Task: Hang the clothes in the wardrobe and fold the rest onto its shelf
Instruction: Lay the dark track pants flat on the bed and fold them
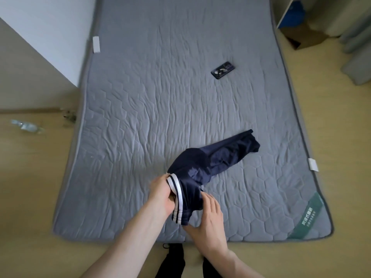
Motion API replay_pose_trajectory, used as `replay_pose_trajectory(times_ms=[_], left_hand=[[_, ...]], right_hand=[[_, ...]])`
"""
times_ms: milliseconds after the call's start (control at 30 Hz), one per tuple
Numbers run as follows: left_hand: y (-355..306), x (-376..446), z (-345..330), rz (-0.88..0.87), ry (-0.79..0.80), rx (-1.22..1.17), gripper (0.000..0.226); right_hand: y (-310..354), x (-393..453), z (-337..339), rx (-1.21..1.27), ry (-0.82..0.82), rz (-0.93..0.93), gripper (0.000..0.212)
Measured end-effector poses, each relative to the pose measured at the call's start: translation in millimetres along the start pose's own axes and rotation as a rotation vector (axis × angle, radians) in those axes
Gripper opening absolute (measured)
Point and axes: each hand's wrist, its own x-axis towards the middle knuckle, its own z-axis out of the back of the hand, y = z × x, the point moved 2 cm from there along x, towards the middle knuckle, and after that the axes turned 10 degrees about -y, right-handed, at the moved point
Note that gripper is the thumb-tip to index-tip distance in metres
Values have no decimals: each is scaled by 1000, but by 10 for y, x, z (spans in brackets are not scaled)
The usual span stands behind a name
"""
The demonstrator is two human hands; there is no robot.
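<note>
left hand [160, 194]: fingers curled round the white-and-navy striped band [176, 199] at the near end of the navy garment [202, 167], gripping it from the left side.
right hand [208, 215]: fingers straight and together, laid flat against the right side of the same end of the navy garment, thumb below the fabric's lower corner.
navy garment: dark blue, satin-like; near end lifted between both hands, the rest trailing away to the right and lying on the mattress [140, 117], far end bunched.
dark trouser legs [174, 259]: person's own, at bottom edge, standing on the wood-tone floor [30, 197] at the mattress foot.
mattress: grey, quilted in hexagons, on the floor; green corner label [307, 215] at near right, white tag [313, 164] on right edge, another white tag [96, 44] on far left edge.
phone [222, 70]: dark, lying flat on the mattress, well beyond the garment.
clear plastic item [27, 126]: on the floor at left, blurred.
grey curtain [357, 37]: far right.
cardboard box [305, 37]: far right, beside a white panel [286, 13].
</note>
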Motion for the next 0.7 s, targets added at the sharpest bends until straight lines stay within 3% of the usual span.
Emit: replay_pose_trajectory(times_ms=[133, 233, 333, 400, 500, 600, 700], left_hand=[[-203, -376, 163, -105, 45, -15, 19], [-492, -649, 430, -208, 57, -44, 19], [-701, -897, 763, -385, 14, 53, 16], [-746, -1068, 930, -480, 60, 169, 34], [-686, -1456, 1121, -794, 108, 550, 46], [-552, -1838, 1224, -996, 291, 728, 46], [-464, -2046, 1252, -1020, 437, 905, 51]], right_hand=[[318, 8, 414, 124, -1, -40, 42], [571, 17, 836, 208, 24, -32, 26], [879, 8, 1276, 244, 29, 6, 18], [1089, -6, 1478, 247, 51, 24, 16], [1382, -30, 1661, 258, 41, 10, 19], [1607, -71, 1751, 242, 60, 14, 23], [1746, -134, 1798, 227, 38, 25, 21]])
